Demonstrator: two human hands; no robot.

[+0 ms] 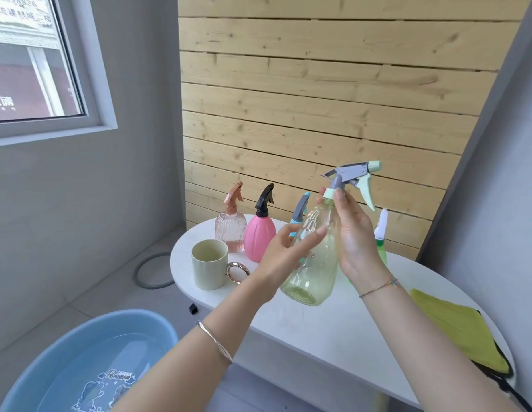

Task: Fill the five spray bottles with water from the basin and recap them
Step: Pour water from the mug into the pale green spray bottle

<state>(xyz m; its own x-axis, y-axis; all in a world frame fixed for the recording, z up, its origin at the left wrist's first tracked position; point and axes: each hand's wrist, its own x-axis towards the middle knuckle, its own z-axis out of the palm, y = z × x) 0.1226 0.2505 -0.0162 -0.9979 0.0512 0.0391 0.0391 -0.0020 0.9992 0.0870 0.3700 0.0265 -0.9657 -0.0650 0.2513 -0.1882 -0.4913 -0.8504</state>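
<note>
Four capped bottles (260, 237) stand on the bench (318, 325), fill unclear. My right hand (356, 233) pinches the collar of the fifth, a seemingly empty pale green spray bottle (315, 263), raised over the bench; my left hand (284, 252) rests nearly straight fingers on it. I judge uncapping and filling remain.

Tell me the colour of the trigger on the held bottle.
Mint green trigger on the bottle; head view.

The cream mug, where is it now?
In the head view, the cream mug stands at the left end of the white table, in front of the clear pink bottle.
</note>
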